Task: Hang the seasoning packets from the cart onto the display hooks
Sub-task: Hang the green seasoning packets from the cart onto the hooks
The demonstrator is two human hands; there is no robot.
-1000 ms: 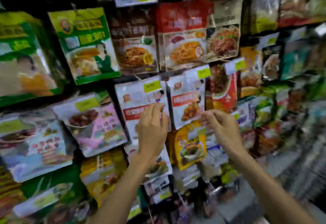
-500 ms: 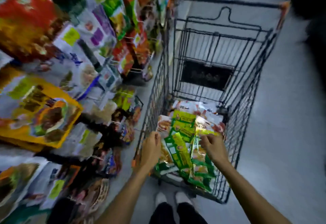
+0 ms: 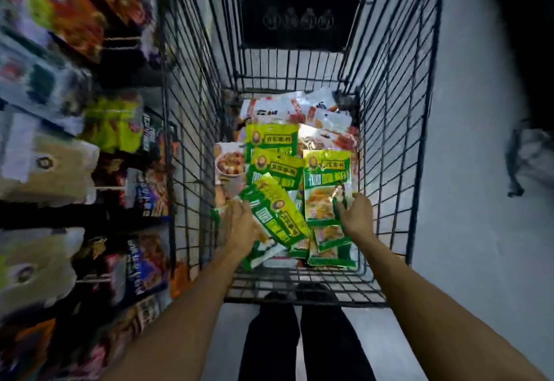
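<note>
1. Shop aisle: grey floor to the right, display rack of hanging packets to the left. The rack is motion-blurred and its labels are unreadable.
2. Left hand is inside the cart, back of the hand up. Fingers are curled at the left edge of a tilted green-and-yellow foil seasoning packet. The packet slants across in front of the palm side, top end pointing away and to the left. Fingertips are hidden behind it.
3. Right hand is also inside the cart. Thumb and fingers pinch the right edge of a flat green-and-yellow foil seasoning packet, which is label up with its top end pointing away from the person.
4. Both held packets touch the loose stack of matching green packets under and between them. The stack overlaps itself and fills the near half of the cart floor.
5. Beyond the stack is a heap of white-and-red packets against the far end. A white packet with a red dish photo lies by the left wall.
6. All of it sits in a black wire shopping cart. A black plastic panel is at its far end.
7. Dark trouser legs are just below the cart's near end.
</note>
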